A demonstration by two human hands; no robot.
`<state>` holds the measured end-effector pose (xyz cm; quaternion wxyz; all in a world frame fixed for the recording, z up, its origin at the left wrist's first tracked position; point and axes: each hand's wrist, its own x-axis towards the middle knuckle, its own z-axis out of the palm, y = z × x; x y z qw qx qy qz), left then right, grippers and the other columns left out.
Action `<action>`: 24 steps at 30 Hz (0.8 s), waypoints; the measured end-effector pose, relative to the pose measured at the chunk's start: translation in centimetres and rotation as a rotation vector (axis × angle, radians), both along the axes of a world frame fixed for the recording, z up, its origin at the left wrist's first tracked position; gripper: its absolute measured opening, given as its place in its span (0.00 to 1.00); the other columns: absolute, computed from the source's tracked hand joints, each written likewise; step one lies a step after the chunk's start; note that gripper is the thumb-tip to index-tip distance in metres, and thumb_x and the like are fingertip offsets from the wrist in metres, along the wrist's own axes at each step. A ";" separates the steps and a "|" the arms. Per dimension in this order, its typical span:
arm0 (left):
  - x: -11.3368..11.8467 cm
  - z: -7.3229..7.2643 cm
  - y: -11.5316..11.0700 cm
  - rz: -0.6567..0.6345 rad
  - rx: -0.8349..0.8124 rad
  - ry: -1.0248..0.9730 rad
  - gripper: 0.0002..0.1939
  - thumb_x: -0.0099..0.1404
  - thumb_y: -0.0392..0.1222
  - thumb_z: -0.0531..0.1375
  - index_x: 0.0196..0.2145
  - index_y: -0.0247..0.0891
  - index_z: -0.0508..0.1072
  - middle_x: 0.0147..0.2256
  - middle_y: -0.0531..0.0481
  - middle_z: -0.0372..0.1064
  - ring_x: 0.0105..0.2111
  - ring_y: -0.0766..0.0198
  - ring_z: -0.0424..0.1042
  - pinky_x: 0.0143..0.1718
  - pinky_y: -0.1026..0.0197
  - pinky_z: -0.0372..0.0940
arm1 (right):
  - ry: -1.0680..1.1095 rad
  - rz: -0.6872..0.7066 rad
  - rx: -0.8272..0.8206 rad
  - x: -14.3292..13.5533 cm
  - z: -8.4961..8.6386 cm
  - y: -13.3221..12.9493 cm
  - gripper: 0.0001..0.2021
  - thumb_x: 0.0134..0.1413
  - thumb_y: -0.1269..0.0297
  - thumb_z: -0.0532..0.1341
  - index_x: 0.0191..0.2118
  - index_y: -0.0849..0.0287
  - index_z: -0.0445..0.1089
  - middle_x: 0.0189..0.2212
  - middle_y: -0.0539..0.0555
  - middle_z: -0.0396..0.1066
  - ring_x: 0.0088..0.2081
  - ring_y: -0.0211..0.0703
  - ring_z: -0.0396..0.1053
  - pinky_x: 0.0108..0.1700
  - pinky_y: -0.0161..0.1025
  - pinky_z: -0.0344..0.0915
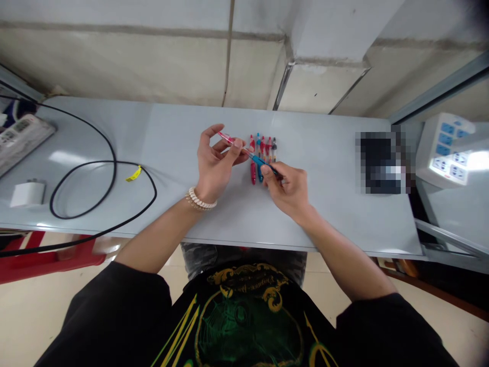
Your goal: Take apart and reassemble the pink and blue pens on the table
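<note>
My left hand (216, 165) pinches the red, clear-barrelled end of a pen (225, 137) between thumb and fingers. A blue pen section (259, 160) lies in line with it, gripped near its lower end by the closed fingers of my right hand (287, 187). Whether the red and blue parts are joined is too small to tell. Just beyond and beneath them, several pens lie side by side on the table, among them a red pen (252, 173), a blue pen (259, 140) and a dark pen (274, 144). My hands partly cover this row.
A black cable (114, 148) with a yellow tag (134, 174) loops over the left of the grey table (171, 204). A white adapter (27, 194) sits nearby. At right are a pixelated dark object (378, 163) and a white power strip (439, 153). A wall stands behind.
</note>
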<state>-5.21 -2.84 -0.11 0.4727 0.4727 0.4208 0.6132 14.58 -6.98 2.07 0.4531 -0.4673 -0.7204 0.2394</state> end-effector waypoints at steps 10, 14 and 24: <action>-0.1 1.3 0.1 -0.110 -0.068 -0.097 0.24 0.70 0.57 0.74 0.55 0.47 0.73 0.46 0.49 0.82 0.42 0.59 0.85 0.46 0.57 0.81 | -0.005 0.153 -0.191 -0.5 0.1 -0.1 0.33 0.74 0.32 0.54 0.25 0.54 0.62 0.18 0.46 0.60 0.22 0.34 0.55 0.28 0.39 0.53; 0.2 2.4 0.1 -0.120 -0.159 -0.174 0.18 0.75 0.62 0.67 0.50 0.47 0.76 0.37 0.51 0.77 0.32 0.63 0.79 0.37 0.58 0.79 | -0.005 0.157 -0.071 -0.7 0.0 -0.1 0.29 0.71 0.32 0.58 0.33 0.55 0.70 0.26 0.50 0.73 0.25 0.36 0.62 0.31 0.38 0.61; -1.7 5.9 -0.5 -0.177 -0.409 -0.323 0.26 0.73 0.72 0.57 0.37 0.46 0.70 0.16 0.60 0.40 0.15 0.67 0.45 0.17 0.60 0.45 | -0.100 0.115 0.107 -0.3 -0.7 0.1 0.20 0.79 0.49 0.55 0.36 0.55 0.72 0.28 0.52 0.76 0.28 0.38 0.67 0.33 0.38 0.63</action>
